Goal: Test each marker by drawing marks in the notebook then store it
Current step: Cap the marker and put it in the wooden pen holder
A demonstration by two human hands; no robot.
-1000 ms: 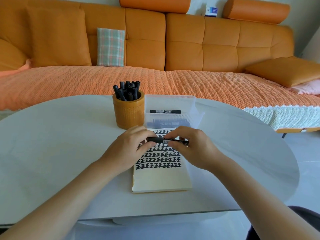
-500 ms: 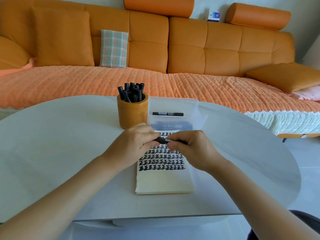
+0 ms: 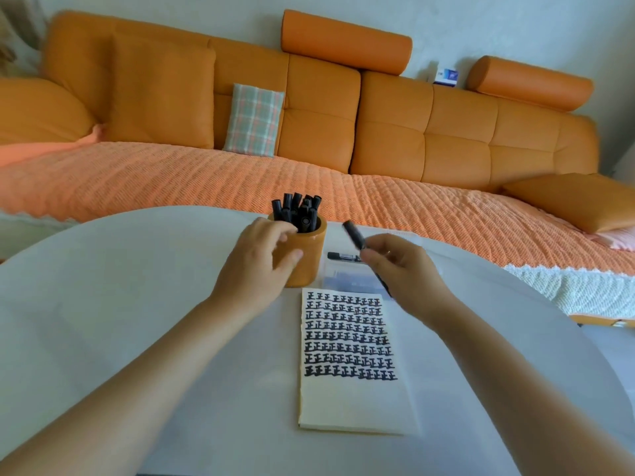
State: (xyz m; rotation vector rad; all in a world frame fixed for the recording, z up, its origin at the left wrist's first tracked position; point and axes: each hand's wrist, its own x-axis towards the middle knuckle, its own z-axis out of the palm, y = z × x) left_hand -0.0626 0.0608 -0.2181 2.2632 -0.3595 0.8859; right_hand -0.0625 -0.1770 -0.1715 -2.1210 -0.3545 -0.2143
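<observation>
A notebook (image 3: 350, 403) lies open on the white table (image 3: 120, 304), its upper part filled with rows of black marks. My right hand (image 3: 403, 269) holds a capped black marker (image 3: 354, 234) tilted up to the left, over a clear plastic box (image 3: 347, 278). One black marker (image 3: 343, 256) lies inside that box. My left hand (image 3: 256, 266) hovers at the orange pen cup (image 3: 309, 262), fingers loosely spread near its rim. The cup holds several black markers (image 3: 299, 209).
An orange sofa (image 3: 309, 132) with a woven cover runs behind the table. A plaid cushion (image 3: 254, 120) leans on its back. The table's curved edge falls away at the right, where grey floor shows.
Both hands have left the notebook. The left hand let go of the marker and rose to the pen cup. The right hand carried the marker up over the clear box. The camera view tilted.
</observation>
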